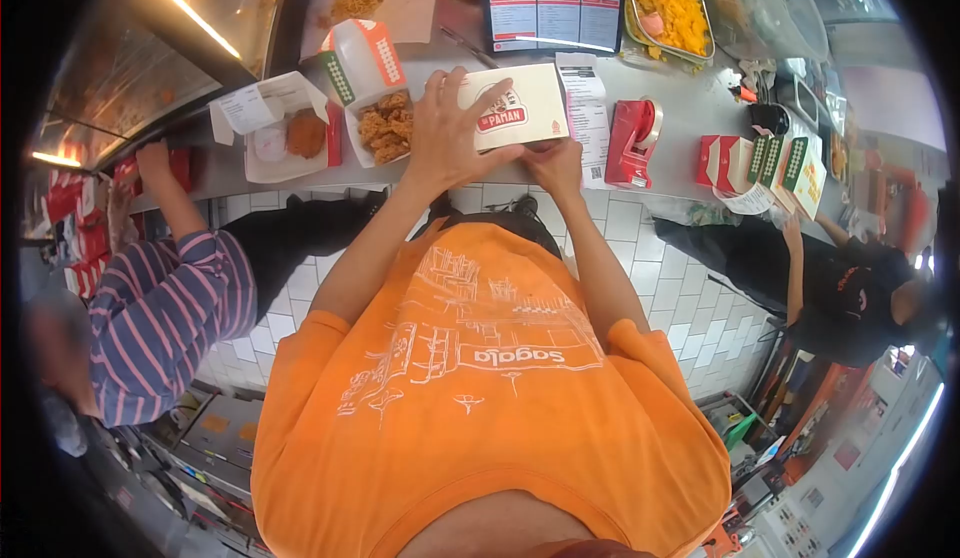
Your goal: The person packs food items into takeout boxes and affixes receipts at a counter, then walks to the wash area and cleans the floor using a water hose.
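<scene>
A closed cream cardboard food box with a red-and-black "Paman" logo sits at the counter's front edge. My left hand grips its left side, fingers across the lid and thumb along the near edge. At the near right corner, my right hand holds the same box, its fingers partly hidden beneath. Just left of my left hand is an open box of fried chicken pieces. Farther left, another open box contains a browned fried piece and a wrapped white item. A printed receipt lies right of the closed box.
A tablet stands at the back beside a tray of yellow food. A red tape dispenser is to the right, with several food boxes beyond it. Co-workers in a striped shirt and black clothing stand on either side.
</scene>
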Tool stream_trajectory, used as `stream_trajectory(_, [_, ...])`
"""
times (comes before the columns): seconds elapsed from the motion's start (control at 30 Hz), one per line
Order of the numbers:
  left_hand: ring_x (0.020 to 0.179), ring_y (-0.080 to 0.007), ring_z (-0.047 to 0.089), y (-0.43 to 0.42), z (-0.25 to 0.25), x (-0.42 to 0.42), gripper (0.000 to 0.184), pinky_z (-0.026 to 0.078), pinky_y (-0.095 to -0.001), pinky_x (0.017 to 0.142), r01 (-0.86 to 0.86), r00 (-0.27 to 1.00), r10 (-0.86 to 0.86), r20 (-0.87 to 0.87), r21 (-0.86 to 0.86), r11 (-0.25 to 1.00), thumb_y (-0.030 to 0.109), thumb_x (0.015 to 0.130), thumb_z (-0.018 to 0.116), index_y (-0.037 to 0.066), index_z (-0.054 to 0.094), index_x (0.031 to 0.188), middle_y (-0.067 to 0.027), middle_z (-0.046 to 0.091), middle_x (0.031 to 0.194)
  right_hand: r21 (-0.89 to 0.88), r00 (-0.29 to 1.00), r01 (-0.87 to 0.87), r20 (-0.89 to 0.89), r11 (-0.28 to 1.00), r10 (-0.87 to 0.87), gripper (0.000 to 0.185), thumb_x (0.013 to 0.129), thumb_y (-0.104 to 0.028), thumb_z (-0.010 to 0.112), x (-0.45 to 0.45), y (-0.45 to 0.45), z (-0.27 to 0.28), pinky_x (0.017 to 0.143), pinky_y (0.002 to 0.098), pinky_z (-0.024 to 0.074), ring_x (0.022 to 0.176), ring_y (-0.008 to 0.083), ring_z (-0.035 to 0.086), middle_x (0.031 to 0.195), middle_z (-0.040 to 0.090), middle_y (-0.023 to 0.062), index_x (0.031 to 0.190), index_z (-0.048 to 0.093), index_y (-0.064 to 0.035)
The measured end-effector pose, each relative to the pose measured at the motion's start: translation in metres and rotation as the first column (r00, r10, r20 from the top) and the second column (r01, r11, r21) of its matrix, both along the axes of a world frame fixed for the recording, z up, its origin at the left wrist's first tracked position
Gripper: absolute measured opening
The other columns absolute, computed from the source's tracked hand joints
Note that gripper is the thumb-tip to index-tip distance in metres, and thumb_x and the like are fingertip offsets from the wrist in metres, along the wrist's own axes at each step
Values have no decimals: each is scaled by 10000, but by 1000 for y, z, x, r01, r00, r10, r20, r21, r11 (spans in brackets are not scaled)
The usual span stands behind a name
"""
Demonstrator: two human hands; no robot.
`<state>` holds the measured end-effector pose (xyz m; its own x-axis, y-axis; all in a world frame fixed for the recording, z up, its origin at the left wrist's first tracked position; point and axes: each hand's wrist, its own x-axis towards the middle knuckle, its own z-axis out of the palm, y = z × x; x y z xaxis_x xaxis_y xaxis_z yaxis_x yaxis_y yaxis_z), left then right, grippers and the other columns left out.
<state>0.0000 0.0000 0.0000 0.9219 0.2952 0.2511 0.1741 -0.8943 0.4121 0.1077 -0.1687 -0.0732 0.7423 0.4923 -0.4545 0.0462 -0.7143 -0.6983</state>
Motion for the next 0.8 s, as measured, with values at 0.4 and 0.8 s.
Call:
stream_trajectory(0.4, [1350, -454, 321, 8, -40, -28, 846, 288, -485, 1113, -277, 922, 380, 79, -551, 787, 345, 850, 699, -38, 262, 1466, -311, 370, 1417, 462, 977, 190, -178, 866, -120, 696, 871, -487, 664, 26, 15, -4, 1035, 339, 380, 1210, 215, 526, 1264, 603, 158, 1321, 533, 28])
stream_trajectory(0.8, [1456, -490, 77, 18, -55, -4, 780, 155, -458, 1179, -315, 934, 357, -28, -536, 783, 336, 876, 673, -21, 292, 1456, -396, 142, 1516, 518, 927, 372, -249, 770, -281, 695, 868, -402, 686, 19, 34, -8, 1045, 336, 359, 1197, 210, 511, 1302, 563, 152, 1379, 468, 16])
